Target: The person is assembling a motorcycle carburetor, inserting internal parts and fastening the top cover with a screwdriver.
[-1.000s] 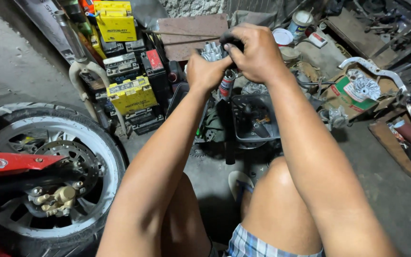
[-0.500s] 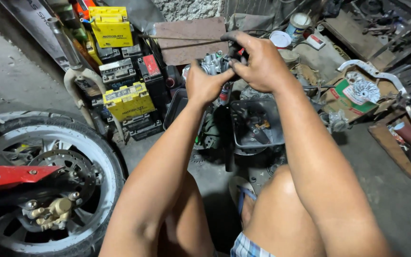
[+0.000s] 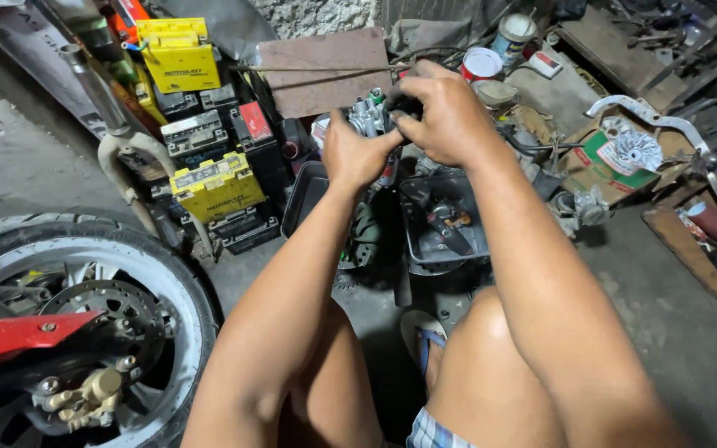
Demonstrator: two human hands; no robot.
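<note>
Since the earlier frames the view has swung right and down: the motorcycle wheel (image 3: 85,332) sits lower at left, and both hands have stayed raised on the same part.

Near: bare knees, a sandalled foot (image 3: 425,340) on the concrete floor (image 3: 10,158).

Mid: left hand (image 3: 354,153) clamped from below on a small grey metal engine part (image 3: 368,116), held above a dark plastic tray (image 3: 446,224) of loose pieces. Right hand (image 3: 446,112) closed over a dark-handled tool (image 3: 404,104) touching the part's top; tool tip hidden.

Far: yellow and black batteries (image 3: 213,178), a rusty plate (image 3: 325,70), a paint can (image 3: 483,65), a finned rotor (image 3: 636,149) on a carton.

Judgement: fastener work on the held part. Next move needs a steady left grip while the right turns.
</note>
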